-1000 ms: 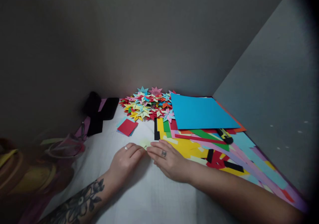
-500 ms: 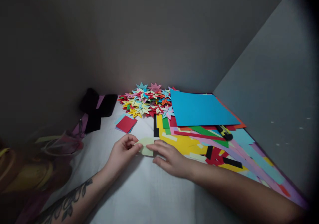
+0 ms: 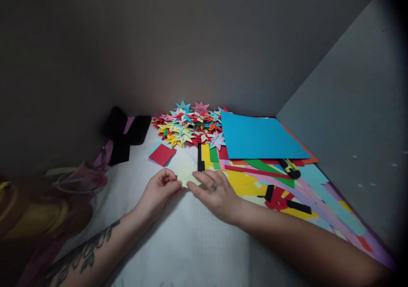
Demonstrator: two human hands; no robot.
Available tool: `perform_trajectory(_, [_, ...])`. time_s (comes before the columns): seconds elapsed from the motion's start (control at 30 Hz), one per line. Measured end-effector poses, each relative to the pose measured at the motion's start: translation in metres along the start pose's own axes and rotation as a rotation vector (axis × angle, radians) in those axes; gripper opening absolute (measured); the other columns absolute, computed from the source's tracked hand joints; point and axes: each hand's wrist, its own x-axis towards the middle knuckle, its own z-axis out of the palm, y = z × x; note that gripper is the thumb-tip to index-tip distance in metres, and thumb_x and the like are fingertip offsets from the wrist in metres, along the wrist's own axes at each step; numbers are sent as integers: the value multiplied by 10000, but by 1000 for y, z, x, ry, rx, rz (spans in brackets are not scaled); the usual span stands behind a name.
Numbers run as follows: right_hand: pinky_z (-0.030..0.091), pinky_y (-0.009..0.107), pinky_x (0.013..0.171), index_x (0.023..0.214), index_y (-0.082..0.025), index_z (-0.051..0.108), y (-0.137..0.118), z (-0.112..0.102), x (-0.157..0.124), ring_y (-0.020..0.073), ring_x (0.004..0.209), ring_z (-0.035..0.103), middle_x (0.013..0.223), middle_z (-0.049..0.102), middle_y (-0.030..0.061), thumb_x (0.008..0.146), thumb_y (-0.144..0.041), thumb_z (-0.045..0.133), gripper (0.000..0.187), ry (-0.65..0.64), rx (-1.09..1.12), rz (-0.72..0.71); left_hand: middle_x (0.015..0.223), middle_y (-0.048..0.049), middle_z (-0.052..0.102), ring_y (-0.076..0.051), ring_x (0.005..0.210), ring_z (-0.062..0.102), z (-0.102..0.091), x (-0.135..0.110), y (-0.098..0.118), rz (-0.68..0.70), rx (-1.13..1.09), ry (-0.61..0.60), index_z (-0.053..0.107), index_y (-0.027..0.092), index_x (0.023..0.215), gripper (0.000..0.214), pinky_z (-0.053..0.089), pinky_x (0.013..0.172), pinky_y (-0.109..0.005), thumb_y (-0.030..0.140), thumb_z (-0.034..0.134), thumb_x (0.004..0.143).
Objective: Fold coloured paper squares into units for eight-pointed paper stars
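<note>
A small pale yellow-green piece of paper [image 3: 186, 174] lies on the white table surface [image 3: 191, 244] between my hands. My left hand [image 3: 159, 191] is curled, its fingertips pinching the paper's left edge. My right hand [image 3: 215, 193], with a ring on one finger, lies flat with fingers stretched, pressing the paper's near right edge. Part of the paper is hidden under the fingers.
A heap of folded paper stars [image 3: 188, 127] sits at the back. A blue sheet [image 3: 258, 136] tops a spread of coloured sheets and strips on the right, with a utility knife [image 3: 289, 168] on them. Small red and blue squares [image 3: 162, 154] and black objects [image 3: 123, 134] lie left.
The paper was lifted slightly between both hands half a second ago; now it lies pressed on the table, a little farther from me. My left fingers have curled tighter.
</note>
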Motion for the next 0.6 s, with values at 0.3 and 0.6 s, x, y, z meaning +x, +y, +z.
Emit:
perform_trajectory(0.3, [344, 358, 688, 905, -192, 618, 1, -14, 28, 192, 843, 531, 899, 642, 59, 912, -143, 437, 188, 52, -128, -243, 534, 83, 507, -47, 508, 508, 6, -14, -3, -82, -105, -1, 421, 171, 650, 335, 382, 525, -149, 184, 748, 578])
perform_trajectory(0.6, [282, 311, 568, 848, -159, 612, 26, 18, 31, 157, 671, 467, 793, 613, 38, 909, -137, 444, 180, -102, -90, -339, 715, -11, 609, -119, 640, 572, -24, -9, 1, 287, 595, -167, 546, 161, 772, 82, 477, 607, -249, 231, 576, 802])
